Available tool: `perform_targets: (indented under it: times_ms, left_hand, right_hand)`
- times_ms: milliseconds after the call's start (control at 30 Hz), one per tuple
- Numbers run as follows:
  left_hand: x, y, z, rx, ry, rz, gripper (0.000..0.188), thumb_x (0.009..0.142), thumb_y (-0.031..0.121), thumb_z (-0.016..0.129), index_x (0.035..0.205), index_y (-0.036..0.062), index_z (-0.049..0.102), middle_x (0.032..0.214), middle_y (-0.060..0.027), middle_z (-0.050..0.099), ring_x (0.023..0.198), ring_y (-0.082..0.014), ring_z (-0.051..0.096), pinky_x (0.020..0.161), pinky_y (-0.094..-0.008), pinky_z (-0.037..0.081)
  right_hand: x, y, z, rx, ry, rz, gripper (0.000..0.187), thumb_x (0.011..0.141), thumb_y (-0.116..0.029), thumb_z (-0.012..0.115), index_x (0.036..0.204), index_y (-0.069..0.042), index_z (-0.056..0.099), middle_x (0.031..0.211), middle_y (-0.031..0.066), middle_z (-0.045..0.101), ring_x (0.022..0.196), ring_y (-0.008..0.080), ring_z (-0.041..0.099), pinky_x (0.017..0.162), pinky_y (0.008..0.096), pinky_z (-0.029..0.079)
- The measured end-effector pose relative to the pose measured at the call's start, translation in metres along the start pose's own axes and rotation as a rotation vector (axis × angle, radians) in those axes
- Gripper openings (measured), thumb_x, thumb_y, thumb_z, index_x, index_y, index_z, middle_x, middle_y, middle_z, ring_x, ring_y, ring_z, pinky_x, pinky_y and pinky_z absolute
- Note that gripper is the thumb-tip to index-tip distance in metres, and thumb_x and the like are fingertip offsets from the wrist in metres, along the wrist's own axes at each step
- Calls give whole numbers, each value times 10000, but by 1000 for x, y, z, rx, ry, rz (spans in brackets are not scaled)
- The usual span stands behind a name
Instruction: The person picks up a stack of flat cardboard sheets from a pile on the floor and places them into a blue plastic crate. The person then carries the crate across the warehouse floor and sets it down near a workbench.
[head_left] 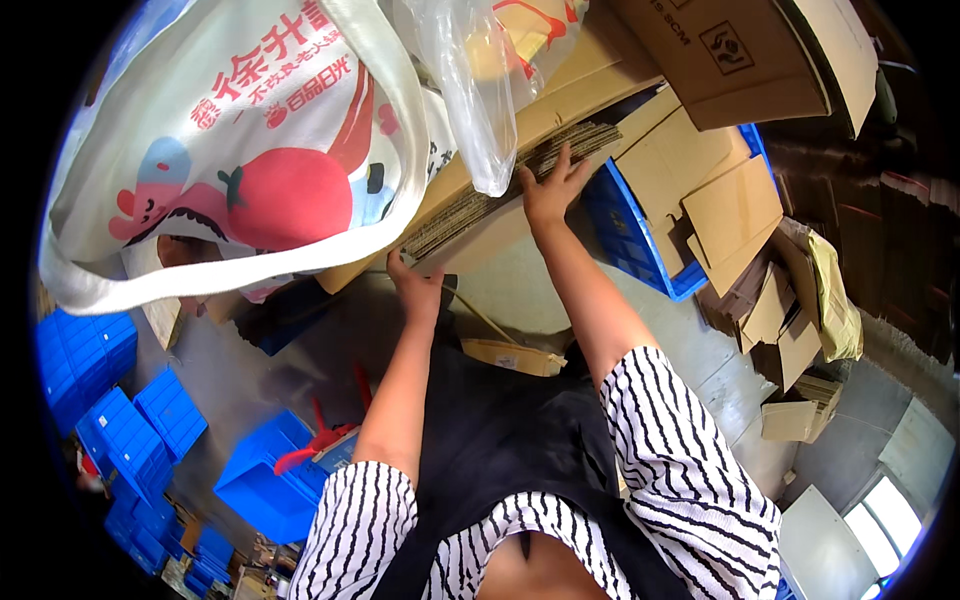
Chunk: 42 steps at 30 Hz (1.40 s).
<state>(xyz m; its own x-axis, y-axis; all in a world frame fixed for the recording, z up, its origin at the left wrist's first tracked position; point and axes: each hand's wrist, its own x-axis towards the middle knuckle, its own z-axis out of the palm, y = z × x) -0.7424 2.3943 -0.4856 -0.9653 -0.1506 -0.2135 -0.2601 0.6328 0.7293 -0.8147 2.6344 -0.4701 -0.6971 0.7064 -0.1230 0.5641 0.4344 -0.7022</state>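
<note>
A thick stack of flat cardboard sheets (460,222) lies slanting in front of me, its layered edges showing inside a brown cardboard box (590,55). My right hand (556,192) has its fingers spread against the right part of those edges. At the stack's lower left end is my left hand (415,288), fingertips touching the near side and thumb held apart. Neither hand is closed around anything I can see. A clear plastic bag (485,120) hangs over the stack, close to my right hand. The large white cloth bag (330,110) with a tomato print stands left of it.
On the right, a blue crate (640,240) holds folded cardboard, with loose cardboard pieces (780,315) beside it. A bigger carton (745,60) rises at the upper right. Blue bins (150,440) and a red stool-like item (315,440) stand at the lower left.
</note>
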Motion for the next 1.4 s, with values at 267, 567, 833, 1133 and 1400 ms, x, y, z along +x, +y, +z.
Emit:
perform_targets:
  times_ms: [267, 567, 833, 1133, 1400]
  left_hand:
    - [-15, 6, -4, 175, -65, 58, 800, 690, 119, 779, 1343, 5, 332, 1313, -210, 414, 1212, -370, 417, 1009, -422, 357]
    - [-24, 40, -33, 614, -168, 289, 933, 679, 167, 790, 1439, 154, 248, 1426, -160, 303, 1341, -385, 264, 1069, -547, 261]
    - [-6, 18, -31, 585, -147, 514, 876, 706, 48, 734, 1448, 93, 271, 1430, -255, 311, 1275, -402, 372, 1042, -507, 293]
    - [-33, 38, -16, 875, -105, 449, 903, 728, 120, 746, 1466, 143, 225, 1514, -157, 175, 1374, -385, 213, 1025, -532, 326]
    - [-33, 37, -12, 842, -395, 377, 985, 645, 215, 808, 1454, 157, 249, 1224, -153, 512, 1142, -332, 490, 1034, -528, 325]
  right_hand:
    - [7, -12, -32, -603, -269, -85, 492, 921, -455, 478, 1387, -347, 359, 1564, 18, -45, 1412, 406, -20, 993, 698, 265]
    - [9, 23, -50, -719, -338, -359, 523, 899, -347, 459, 1393, -227, 339, 1528, -24, 174, 1429, 340, 9, 1004, 687, 259]
    - [18, -23, -41, -664, -459, -305, 447, 877, -397, 534, 1301, -285, 447, 1466, 129, 279, 1403, 441, -17, 1024, 680, 229]
    - [12, 3, -51, -447, -299, -217, 355, 861, -245, 595, 1199, -216, 488, 1470, 119, 259, 1414, 406, 26, 965, 669, 324]
    - [-9, 47, -83, -528, -237, -309, 338, 843, -326, 584, 1115, -142, 505, 1301, 86, 445, 1390, 384, 168, 892, 599, 396]
